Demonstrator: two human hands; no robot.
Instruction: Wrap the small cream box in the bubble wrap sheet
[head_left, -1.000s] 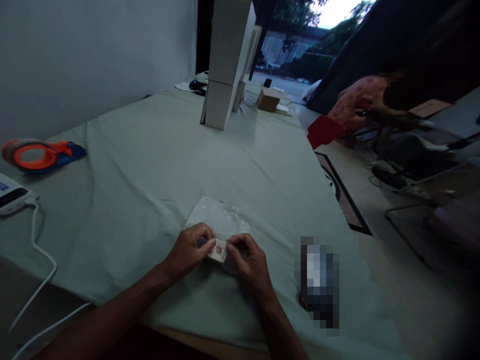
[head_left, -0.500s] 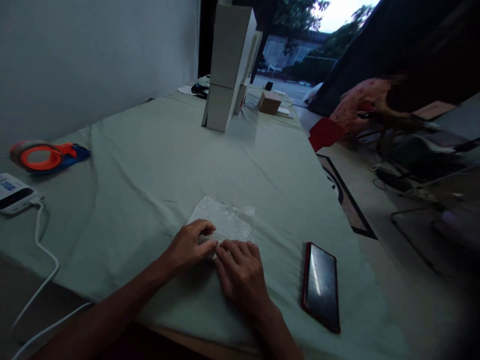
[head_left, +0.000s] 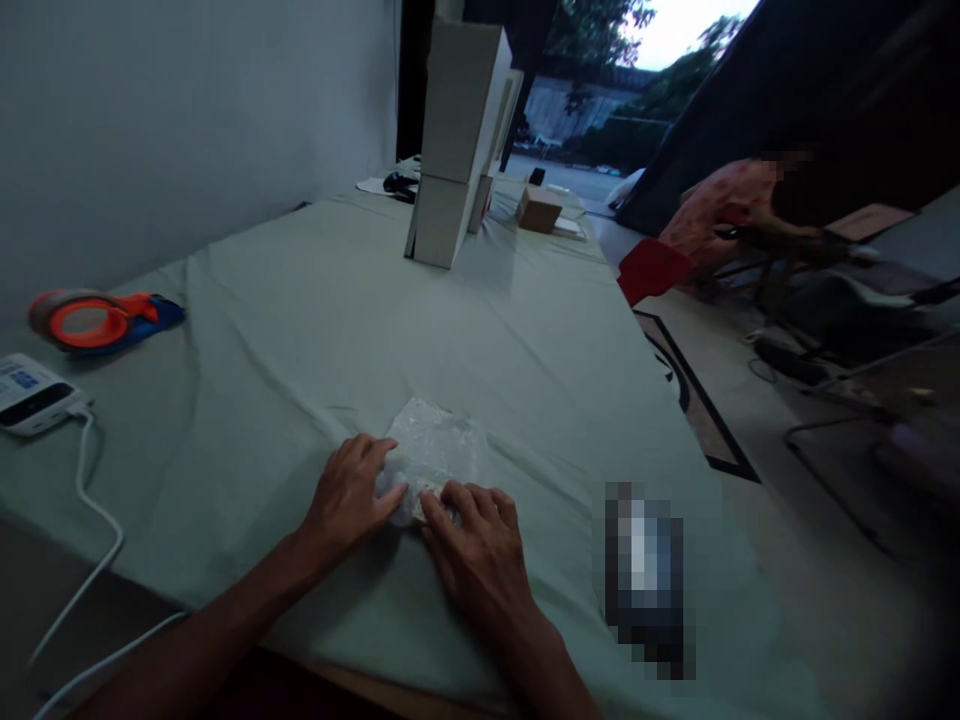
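The green tabletop (head_left: 330, 280) held bubbly plastic (head_left: 431, 435) near its front edge. The right hand (head_left: 480, 540) bent over it; I couldn't tell if its fingers pinched. The left hand (head_left: 349, 495) touched the plastic, thumb and fingers apart. A little pale block (head_left: 427, 489) sat between them.

no lettering legible, blue print (head_left: 24, 379) on white device (head_left: 43, 393), too small to read; brand, number unreadable

- Passable: table (head_left: 442, 340) strip from clear wrap (head_left: 435, 435) to white box stack (head_left: 459, 120).
- Left obstacles: tape dispenser (head_left: 124, 322), white device (head_left: 41, 397), cable (head_left: 101, 512).
- Right: gap between right hand (head_left: 480, 545) and pixelated dark object (head_left: 651, 575).
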